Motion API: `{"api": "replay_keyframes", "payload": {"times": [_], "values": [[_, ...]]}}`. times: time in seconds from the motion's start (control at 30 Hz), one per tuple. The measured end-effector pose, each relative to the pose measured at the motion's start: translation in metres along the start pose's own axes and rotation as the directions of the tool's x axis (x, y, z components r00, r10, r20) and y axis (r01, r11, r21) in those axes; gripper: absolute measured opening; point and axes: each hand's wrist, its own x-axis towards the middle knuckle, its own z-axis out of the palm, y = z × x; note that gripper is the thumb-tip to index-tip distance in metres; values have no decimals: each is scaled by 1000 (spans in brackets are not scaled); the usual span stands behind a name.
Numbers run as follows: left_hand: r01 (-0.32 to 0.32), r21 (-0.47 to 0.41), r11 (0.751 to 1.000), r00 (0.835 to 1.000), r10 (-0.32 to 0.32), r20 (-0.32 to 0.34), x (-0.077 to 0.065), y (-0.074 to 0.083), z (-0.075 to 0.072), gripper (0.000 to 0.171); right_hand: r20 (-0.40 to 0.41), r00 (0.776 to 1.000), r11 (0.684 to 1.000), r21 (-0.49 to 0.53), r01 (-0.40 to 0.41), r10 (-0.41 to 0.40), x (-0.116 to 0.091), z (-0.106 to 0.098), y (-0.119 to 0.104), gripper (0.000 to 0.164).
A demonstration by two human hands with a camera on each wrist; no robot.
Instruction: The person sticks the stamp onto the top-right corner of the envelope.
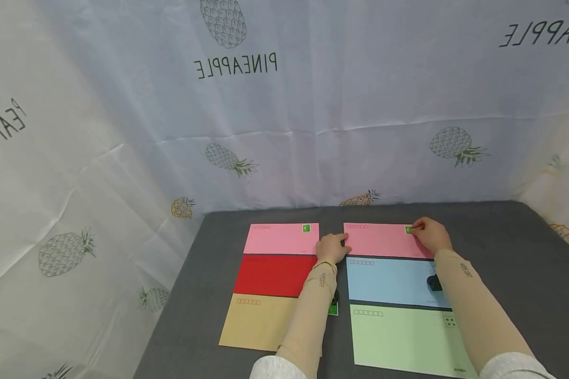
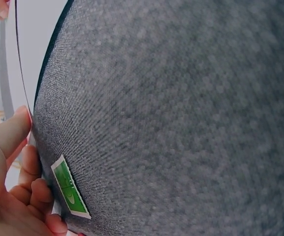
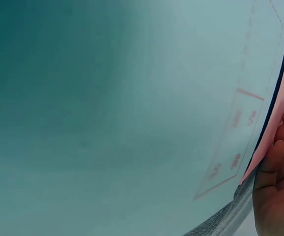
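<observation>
In the head view, my right hand (image 1: 432,235) pinches a small green stamp (image 1: 409,230) at the upper right corner of the right-hand pink envelope (image 1: 379,242). In the right wrist view, curled fingers (image 3: 272,164) lie over the pink strip of that envelope. My left hand (image 1: 331,247) touches the envelope's left edge with its fingertips. From the left wrist, the thumb and fingers appear at the edge, with another green stamp (image 2: 70,189) beside them on the dark cloth. A blue envelope (image 1: 389,279) lies just below the pink one, partly covered by the right forearm.
At left lie a pink envelope (image 1: 280,239) bearing a stamp, a red one (image 1: 270,275) and a tan one (image 1: 253,323), partly under the left arm. A pale green envelope (image 1: 398,339) lies lower right. The dark table (image 1: 185,316) meets a pineapple-print curtain (image 1: 313,173).
</observation>
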Motion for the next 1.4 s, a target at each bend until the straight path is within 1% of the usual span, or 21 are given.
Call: {"api": "replay_keyframes", "payload": {"times": [0.13, 0.3, 0.53, 0.77, 0.97, 1.23, 1.4], "values": [[-10, -3, 1000, 1000, 10, -12, 3, -1, 2, 44, 17, 1000, 1000, 4, 9, -9, -1, -1, -1, 30], [4, -2, 1000, 1000, -4, -3, 7, -2, 4, 45, 18, 999, 1000, 11, 27, -28, -2, -3, -1, 34], [5, 3, 1000, 1000, -5, 3, 7, 0, 4, 45, 40, 999, 1000, 8, 17, -17, 0, -5, 1, 38], [7, 19, 1000, 1000, -7, 8, 7, -2, 6, 46, 77, 996, 999, 14, 49, -50, -1, -5, 3, 44], [-1, 29, 1000, 1000, 1, -4, 5, -1, 6, 45, 93, 994, 999, 11, 53, -54, 0, -4, 4, 43], [1, 24, 1000, 1000, -1, -3, 3, -1, 5, 44, 81, 994, 997, -25, 74, -72, 2, -4, 3, 39], [-3, 11, 1000, 1000, 3, -9, 2, -2, 5, 44, 85, 994, 997, -27, 75, -73, 0, -5, 3, 39]]}}
